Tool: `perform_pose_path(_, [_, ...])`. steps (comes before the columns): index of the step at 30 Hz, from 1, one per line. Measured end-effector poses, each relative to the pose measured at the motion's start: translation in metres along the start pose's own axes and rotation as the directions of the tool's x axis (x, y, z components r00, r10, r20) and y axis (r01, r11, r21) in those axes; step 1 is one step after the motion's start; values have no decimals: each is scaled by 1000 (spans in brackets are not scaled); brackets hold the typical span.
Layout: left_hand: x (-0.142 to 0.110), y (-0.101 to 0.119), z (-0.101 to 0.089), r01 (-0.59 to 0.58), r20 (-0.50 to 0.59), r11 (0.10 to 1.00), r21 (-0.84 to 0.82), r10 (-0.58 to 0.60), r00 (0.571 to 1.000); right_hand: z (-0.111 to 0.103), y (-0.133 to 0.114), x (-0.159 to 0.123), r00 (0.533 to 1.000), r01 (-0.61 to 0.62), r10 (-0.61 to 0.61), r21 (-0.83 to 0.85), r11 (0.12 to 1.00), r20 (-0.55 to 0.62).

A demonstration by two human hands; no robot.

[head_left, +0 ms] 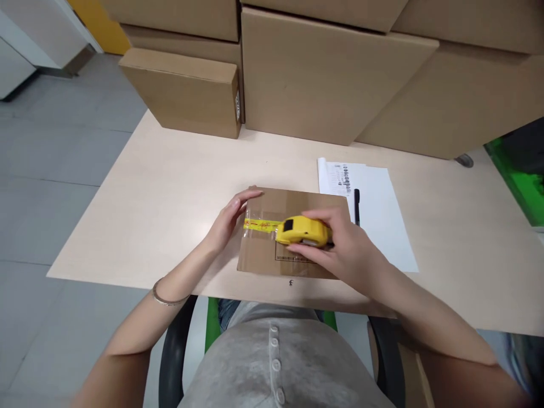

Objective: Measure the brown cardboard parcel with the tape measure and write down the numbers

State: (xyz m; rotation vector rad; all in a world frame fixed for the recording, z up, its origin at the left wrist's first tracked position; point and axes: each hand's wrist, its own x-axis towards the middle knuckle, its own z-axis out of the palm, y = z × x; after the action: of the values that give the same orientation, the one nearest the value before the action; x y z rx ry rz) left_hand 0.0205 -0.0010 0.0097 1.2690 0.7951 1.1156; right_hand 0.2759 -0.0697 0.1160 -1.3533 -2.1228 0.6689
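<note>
A small cardboard box (297,201) lies flat on the table in front of me. Clear tape with a yellow, red-printed strip (260,225) crosses its top from the left edge. My left hand (227,221) holds the box at its left side, fingertips over the far left corner. In my right hand (340,243) is a yellow, car-shaped handheld tool (304,230) with a black patch, gripped between thumb and fingers. Its front end meets the yellow strip on the box. A black-outlined label with a barcode (293,258) shows partly beneath this hand.
White paper sheets (389,226) with print and a black pen (357,207) lie right of the box. Large cartons (318,73) stack along the table's back, with a smaller carton (187,93) at left. A green bin (516,181) stands at far right.
</note>
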Motion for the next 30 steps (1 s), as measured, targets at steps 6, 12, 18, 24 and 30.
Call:
perform_pose_path(6, [4, 3, 3, 85, 27, 986, -146, -82, 996, 25, -21, 54, 980, 146, -155, 80, 986, 126])
perform_pose_path(12, [1, 1, -8, -12, 111, 1000, -26, 15, 994, 17, -14, 57, 967, 215, -221, 55, 975, 124])
perform_pose_path(18, [2, 0, -11, -29, 100, 997, 67, 23, 995, -31, 21, 11, 1000, 2, -2, 21, 1000, 16])
perform_pose_path(24, [7, -2, -6, 7, 41, 997, -71, -4, 999, -26, 16, 10, 999, 10, -9, 22, 1000, -44])
perform_pose_path(30, [5, -3, 0, 80, -12, 989, -123, -82, 997, 10, -31, 68, 955, 233, -236, 39, 972, 181])
